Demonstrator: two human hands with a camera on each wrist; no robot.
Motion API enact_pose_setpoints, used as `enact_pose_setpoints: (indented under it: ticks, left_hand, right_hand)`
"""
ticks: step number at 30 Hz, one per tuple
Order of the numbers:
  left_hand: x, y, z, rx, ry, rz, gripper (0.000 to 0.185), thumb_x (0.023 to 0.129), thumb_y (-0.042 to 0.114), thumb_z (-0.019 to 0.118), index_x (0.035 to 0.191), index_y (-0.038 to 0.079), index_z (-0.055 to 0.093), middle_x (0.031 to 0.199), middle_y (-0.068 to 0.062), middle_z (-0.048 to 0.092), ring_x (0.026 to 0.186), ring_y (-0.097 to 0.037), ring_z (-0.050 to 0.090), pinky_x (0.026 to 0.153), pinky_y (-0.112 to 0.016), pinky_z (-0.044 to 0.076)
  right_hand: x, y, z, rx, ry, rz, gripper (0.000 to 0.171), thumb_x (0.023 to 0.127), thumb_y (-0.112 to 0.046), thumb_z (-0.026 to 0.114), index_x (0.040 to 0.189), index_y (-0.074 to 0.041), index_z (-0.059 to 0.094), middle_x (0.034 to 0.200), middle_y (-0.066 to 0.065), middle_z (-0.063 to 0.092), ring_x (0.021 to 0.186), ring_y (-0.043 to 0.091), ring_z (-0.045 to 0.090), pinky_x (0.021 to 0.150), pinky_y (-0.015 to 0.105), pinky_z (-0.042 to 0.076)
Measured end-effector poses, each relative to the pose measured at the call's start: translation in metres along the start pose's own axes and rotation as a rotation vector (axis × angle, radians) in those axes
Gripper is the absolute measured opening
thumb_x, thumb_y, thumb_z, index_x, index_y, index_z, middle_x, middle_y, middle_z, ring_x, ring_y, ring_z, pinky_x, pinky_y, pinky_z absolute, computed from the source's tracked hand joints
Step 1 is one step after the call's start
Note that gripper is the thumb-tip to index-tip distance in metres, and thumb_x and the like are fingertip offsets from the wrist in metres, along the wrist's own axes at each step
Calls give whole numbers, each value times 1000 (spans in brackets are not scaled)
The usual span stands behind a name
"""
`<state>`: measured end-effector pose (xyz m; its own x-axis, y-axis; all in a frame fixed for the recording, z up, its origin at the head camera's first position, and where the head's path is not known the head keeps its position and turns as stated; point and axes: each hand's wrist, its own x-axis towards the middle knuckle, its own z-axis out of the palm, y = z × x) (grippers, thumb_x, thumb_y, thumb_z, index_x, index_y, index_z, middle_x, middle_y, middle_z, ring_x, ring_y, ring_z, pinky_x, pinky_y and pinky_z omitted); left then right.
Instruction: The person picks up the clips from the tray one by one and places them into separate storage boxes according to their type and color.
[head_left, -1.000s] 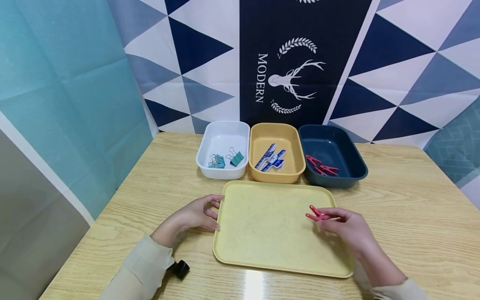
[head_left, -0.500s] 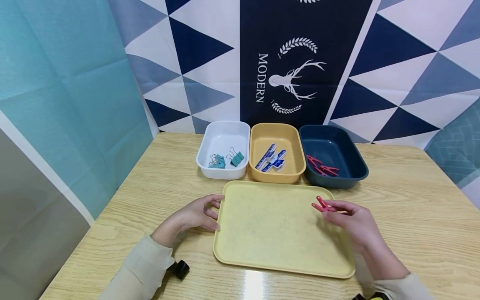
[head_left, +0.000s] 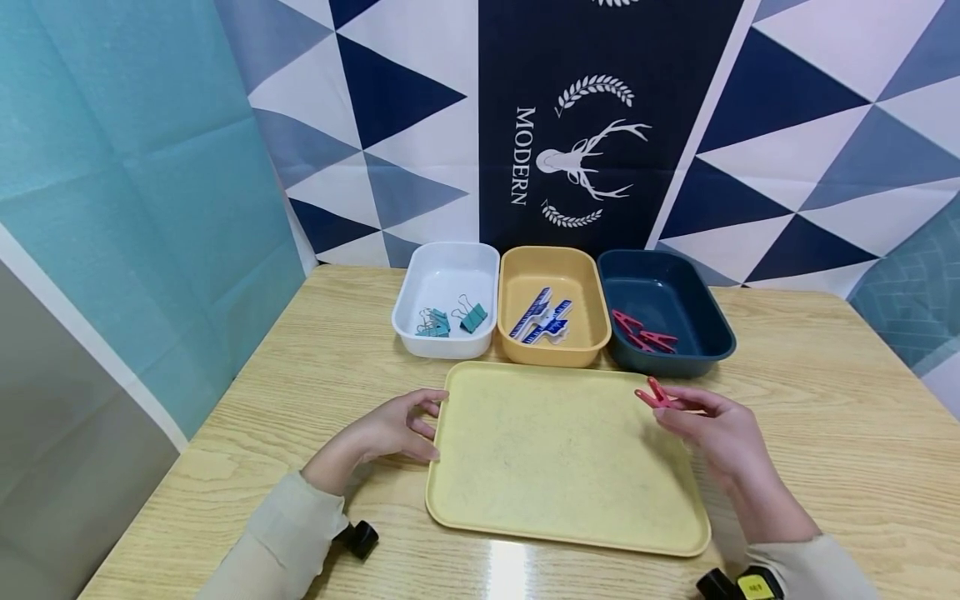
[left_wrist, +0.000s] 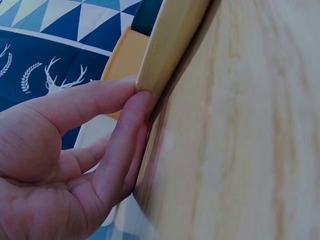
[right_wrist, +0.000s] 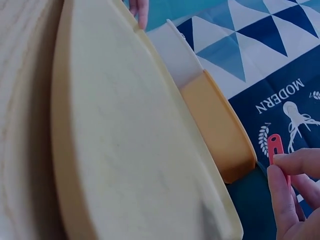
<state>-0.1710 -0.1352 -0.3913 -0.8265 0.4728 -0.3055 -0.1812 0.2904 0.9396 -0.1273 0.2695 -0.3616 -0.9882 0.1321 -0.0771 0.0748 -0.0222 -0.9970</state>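
Note:
My right hand [head_left: 705, 429] pinches a red clothespin [head_left: 656, 395] above the far right corner of the flat yellow tray [head_left: 562, 492], close to the dark blue bin [head_left: 697, 287]. In the right wrist view the red clothespin [right_wrist: 276, 150] sticks up between thumb and fingers [right_wrist: 282, 200]. My left hand [head_left: 393, 429] grips the tray's left edge; the left wrist view shows its fingers [left_wrist: 100, 107] curled onto the tray rim [left_wrist: 167, 45]. The blue bin holds several red clothespins [head_left: 643, 333].
Three bins stand in a row behind the tray: a white bin [head_left: 447, 267] with teal binder clips [head_left: 453, 319], a yellow bin [head_left: 553, 268] with blue-and-white clips [head_left: 542, 317], and the blue one. A patterned backdrop [head_left: 585, 125] rises behind. A small black object [head_left: 360, 537] lies near my left sleeve.
My right hand has lifted the red clothespin off the tray and carried it back and to the right, toward the blue bin. The left hand has stayed on the tray edge.

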Motion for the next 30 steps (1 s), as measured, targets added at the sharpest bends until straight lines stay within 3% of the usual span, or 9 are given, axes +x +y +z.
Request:
enact_pose_setpoints:
  ticks: [8,21,30]
  left_hand:
    - [0,0,0,-4,-16,10,83,68,-14,75,140,4,37,120,-15,40,92,-24,53,71,-36,56]
    - [-2,0,0,-11,-23,16,83,68,-14,74,141,2,36,121,-16,39,93,-24,53,72,-36,56]
    - [-2,2,0,-5,-2,4,83,68,-13,74,140,5,38,120,-15,40,93,-24,53,72,-36,56]
  right_hand:
    - [4,-5,-7,14,30,44,23,78,-1,73,87,-22,75,78,-2,64,69,10,65,66,24,56]
    - [11,-14,-12,58,52,36,21,75,-4,77,90,-18,74,79,-2,66,72,10,66,69,25,55]
    - [20,-17,-16,133,69,40,23,75,2,75,87,-18,75,77,-1,65,68,12,67,66,25,55]
